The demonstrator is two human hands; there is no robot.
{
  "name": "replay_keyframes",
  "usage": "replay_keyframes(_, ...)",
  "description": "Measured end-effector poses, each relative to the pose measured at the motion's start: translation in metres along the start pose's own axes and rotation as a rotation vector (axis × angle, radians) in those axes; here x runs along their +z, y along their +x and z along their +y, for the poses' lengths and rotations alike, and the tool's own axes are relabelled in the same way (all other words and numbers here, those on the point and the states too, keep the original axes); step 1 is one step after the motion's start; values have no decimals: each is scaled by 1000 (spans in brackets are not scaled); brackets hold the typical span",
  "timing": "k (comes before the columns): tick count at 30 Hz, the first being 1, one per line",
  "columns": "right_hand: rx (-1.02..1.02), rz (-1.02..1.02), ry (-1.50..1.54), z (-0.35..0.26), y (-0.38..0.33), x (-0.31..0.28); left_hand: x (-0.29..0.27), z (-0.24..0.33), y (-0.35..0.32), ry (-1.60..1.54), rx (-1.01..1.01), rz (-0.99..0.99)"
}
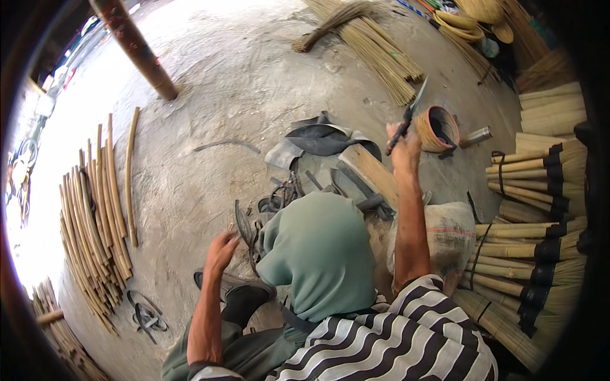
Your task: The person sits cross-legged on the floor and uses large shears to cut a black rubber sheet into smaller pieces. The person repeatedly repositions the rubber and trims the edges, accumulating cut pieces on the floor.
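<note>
My right hand (pixel 406 151), raised at the right of the middle, is closed round the dark handles of a pair of scissors (pixel 414 105). Their blades point up and away, beside a round woven basket (pixel 437 130) with dark contents. At left of the middle, my left hand (pixel 221 251) has its fingers curled together; whatever may be between them is too small to tell. Just beyond it stands a curved dark rubber strip (pixel 244 223). Larger black rubber sheets (pixel 324 138) and a wooden block (pixel 368 170) lie ahead. A green cloth (pixel 321 251) hides the ground between my arms.
Bamboo sticks (pixel 101 209) lie at the left, below a standing post (pixel 136 47). Bundles of bound brooms (pixel 527 247) are stacked along the right. Straw bundles (pixel 375 51) lie at the far side. A pale sack (pixel 438 235) sits beside my right forearm, and a metal tin (pixel 476 136) beyond the basket.
</note>
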State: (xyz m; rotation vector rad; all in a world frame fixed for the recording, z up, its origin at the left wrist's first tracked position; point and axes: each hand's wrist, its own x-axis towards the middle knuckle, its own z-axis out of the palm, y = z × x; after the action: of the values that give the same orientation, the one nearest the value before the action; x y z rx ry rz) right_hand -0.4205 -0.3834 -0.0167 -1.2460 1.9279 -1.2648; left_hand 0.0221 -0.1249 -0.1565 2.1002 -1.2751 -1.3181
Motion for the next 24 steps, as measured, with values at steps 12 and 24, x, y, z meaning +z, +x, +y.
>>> replay_keyframes(12,-224,-306,-476,130,-45,112,-29,-135,-82,3,-212,252)
replay_keyframes(24,-174,-595,-862,114,6,157,-22,-114,-82,140,-162,289)
